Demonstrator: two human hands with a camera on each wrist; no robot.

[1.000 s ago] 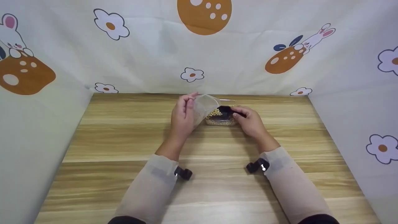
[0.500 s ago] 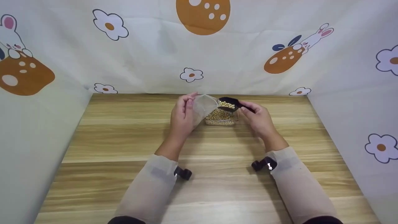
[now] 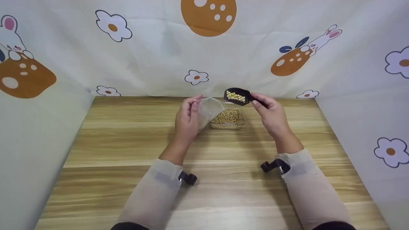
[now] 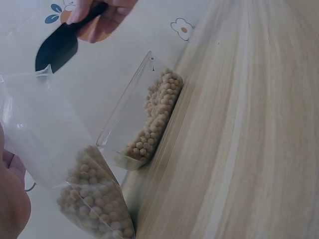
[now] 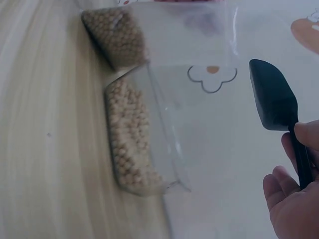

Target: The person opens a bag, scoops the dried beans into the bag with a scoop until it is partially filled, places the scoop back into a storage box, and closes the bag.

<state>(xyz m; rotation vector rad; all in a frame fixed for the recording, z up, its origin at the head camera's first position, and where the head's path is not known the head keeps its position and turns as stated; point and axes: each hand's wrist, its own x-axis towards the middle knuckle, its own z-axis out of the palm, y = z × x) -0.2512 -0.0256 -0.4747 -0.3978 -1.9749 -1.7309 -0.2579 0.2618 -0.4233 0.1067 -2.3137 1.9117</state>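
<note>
My left hand (image 3: 187,119) holds a clear plastic bag (image 3: 209,108) by its upper edge, its mouth spread open. Yellowish beans (image 4: 94,204) fill the bag's lower part in the left wrist view. In my right hand (image 3: 272,116) is a black scoop (image 5: 274,97), gripped by the handle. The scoop carries a small load of beans (image 3: 235,96) and is raised above and right of the bag's mouth. Just right of the bag, a clear rectangular container (image 4: 119,119) holds more of these beans (image 5: 132,134) on the table.
The wood-grain table (image 3: 220,179) ends at a pale curtain (image 3: 153,64) printed with flowers, rabbits and orange fruit. Similar cloth walls stand at the left and right. Each wrist wears a small black camera mount.
The right hand has lifted the scoop out of the container with beans in it, moving up and slightly right. The left hand and bag have stayed almost still.
</note>
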